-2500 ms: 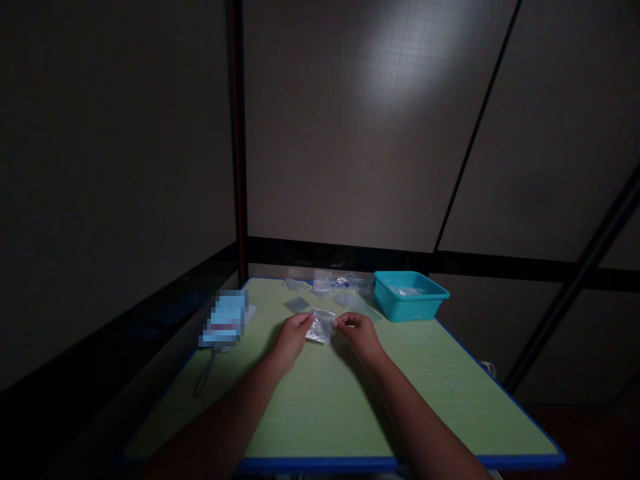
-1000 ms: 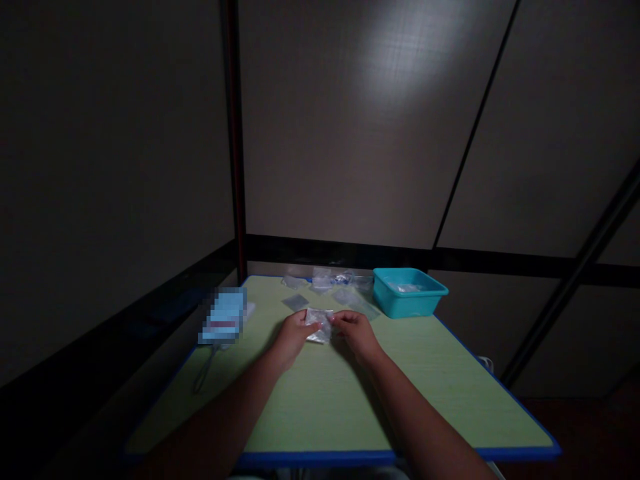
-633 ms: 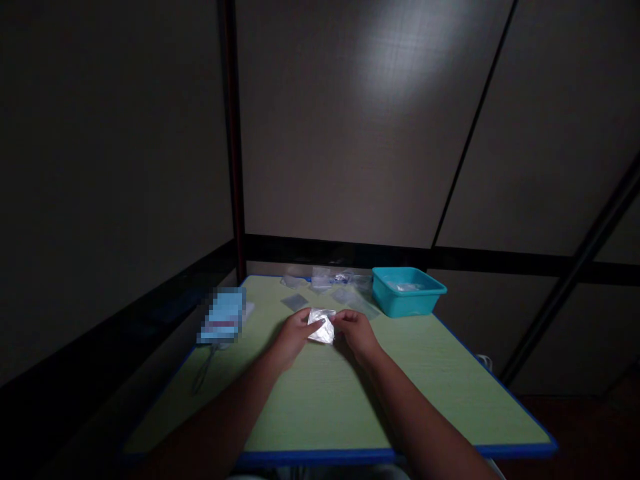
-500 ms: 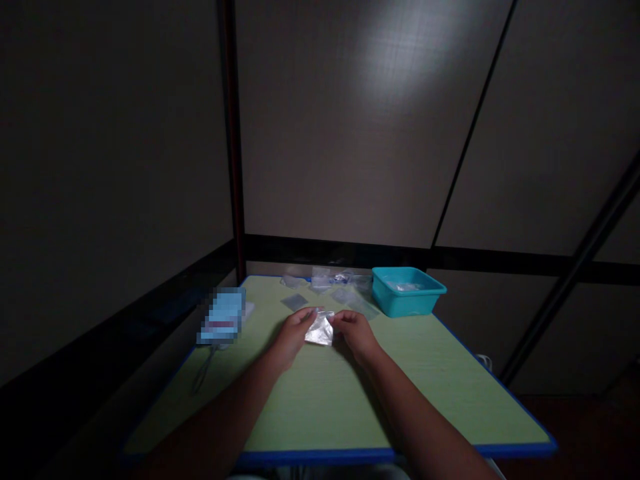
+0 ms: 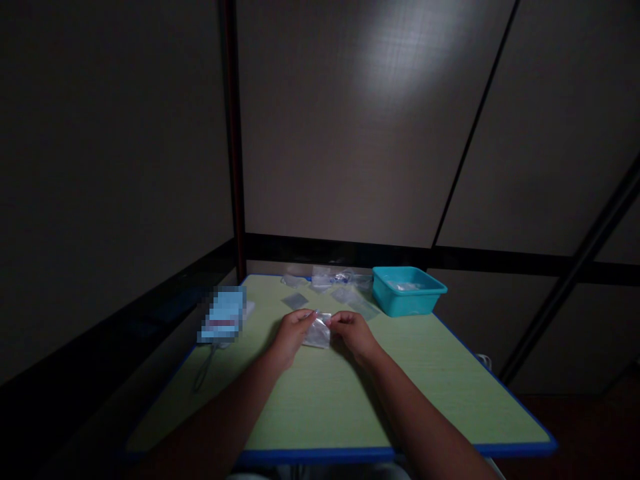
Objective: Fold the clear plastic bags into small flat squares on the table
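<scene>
A small clear plastic bag [image 5: 318, 335] is held between my two hands, over the middle of the table. My left hand [image 5: 293, 335] pinches its upper left part with thumb and fingers. At the upper right edge, my right hand [image 5: 354, 333] has its fingertips closed on the same bag. Beyond my hands lies a flat square clear bag [image 5: 295, 301]. More clear bags [image 5: 345, 295] are spread farther back, some overlapping. Whether anything is inside the held bag, I cannot tell.
A turquoise plastic basket [image 5: 409, 301] with clear plastic in it stands at the back right of the green table [image 5: 320, 413]. On the left edge are a blurred-out blue device [image 5: 223, 315] and a looped cord [image 5: 203, 370]. Panelled walls border the table's back and left.
The held bag has tilted slightly and its bright glare has faded. My hands have barely moved, and both keep their pinch on it.
</scene>
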The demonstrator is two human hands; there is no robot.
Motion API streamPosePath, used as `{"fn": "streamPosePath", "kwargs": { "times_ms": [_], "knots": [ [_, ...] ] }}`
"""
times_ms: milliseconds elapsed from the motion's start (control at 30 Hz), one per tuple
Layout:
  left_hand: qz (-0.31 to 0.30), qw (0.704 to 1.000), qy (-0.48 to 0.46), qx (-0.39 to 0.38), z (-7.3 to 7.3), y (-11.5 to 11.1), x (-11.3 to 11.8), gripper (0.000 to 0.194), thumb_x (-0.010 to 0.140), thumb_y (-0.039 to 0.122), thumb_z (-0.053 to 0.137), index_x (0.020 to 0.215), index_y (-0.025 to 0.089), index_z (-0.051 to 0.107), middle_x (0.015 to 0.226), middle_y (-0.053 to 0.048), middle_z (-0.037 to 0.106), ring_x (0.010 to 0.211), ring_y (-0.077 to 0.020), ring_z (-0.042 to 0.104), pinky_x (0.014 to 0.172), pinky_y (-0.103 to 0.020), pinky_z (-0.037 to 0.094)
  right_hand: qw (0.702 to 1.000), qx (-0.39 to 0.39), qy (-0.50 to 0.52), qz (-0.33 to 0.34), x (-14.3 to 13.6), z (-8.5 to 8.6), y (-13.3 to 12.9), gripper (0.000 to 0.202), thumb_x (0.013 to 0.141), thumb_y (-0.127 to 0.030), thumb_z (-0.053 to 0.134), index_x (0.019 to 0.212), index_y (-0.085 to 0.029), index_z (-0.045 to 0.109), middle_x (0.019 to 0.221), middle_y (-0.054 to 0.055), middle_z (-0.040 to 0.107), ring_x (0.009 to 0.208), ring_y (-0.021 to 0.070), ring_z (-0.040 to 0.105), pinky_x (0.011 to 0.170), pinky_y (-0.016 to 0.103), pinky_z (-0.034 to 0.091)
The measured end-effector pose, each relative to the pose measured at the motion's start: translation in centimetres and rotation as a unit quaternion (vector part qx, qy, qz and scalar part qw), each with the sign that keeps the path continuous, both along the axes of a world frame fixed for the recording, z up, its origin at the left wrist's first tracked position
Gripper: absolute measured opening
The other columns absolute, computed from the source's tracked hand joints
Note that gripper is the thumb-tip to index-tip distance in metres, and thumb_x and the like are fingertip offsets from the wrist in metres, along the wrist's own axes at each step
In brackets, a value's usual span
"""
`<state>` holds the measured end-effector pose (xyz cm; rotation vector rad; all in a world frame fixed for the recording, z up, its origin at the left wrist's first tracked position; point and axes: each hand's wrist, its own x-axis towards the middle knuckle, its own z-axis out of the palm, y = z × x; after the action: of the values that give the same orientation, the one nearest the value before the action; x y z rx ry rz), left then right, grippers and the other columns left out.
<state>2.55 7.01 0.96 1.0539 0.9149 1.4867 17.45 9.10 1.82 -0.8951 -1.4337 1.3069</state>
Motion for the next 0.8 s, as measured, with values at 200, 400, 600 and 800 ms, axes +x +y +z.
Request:
{"fn": "streamPosePath", "kwargs": {
  "times_ms": [200,400,600,800],
  "knots": [
    [-0.015,0.999,-0.026,-0.016,0.32,-0.23,0.11,0.044,0.06,0.044,0.071,0.085,0.009,0.066,0.069,-0.008,0.068,0.057,-0.0162,0.061,0.053,-0.024,0.045,1.0,-0.005,0.011,-0.006,0.0,0.05,0.03,0.024,0.057,-0.034,0.069,0.055,-0.014,0.055,0.045,-0.003,0.049,0.041,0.0064,0.037,0.042,0.02,0.025],
    [-0.028,0.998,-0.036,-0.032,0.84,-0.64,0.28,0.048,0.062,0.047,0.069,0.089,0.008,0.065,0.071,-0.011,0.068,0.059,-0.0193,0.064,0.053,-0.027,0.048,0.999,0.003,0.02,-0.04,0.0,0.05,0.22,0.027,0.056,-0.038,0.068,0.057,-0.014,0.055,0.049,-0.002,0.052,0.044,0.0076,0.04,0.045,0.021,0.029],
    [-0.032,0.999,-0.024,-0.033,0.61,-0.42,0.12,0.04,0.058,0.038,0.073,0.084,0.008,0.065,0.071,-0.01,0.068,0.061,-0.0191,0.063,0.058,-0.028,0.048,0.998,0.0,0.017,-0.062,0.11,-0.18,0.62,0.025,0.056,-0.037,0.067,0.058,-0.015,0.054,0.048,-0.003,0.052,0.043,0.0078,0.041,0.044,0.02,0.031],
    [-0.019,0.999,-0.02,-0.028,0.49,-0.35,0.02,0.037,0.059,0.038,0.072,0.081,0.01,0.065,0.07,-0.008,0.068,0.062,-0.019,0.063,0.058,-0.028,0.048,0.998,-0.005,0.018,-0.059,0.22,-0.36,0.67,0.025,0.058,-0.036,0.067,0.059,-0.014,0.055,0.049,-0.003,0.052,0.043,0.0079,0.043,0.044,0.021,0.032]
  ]
}}
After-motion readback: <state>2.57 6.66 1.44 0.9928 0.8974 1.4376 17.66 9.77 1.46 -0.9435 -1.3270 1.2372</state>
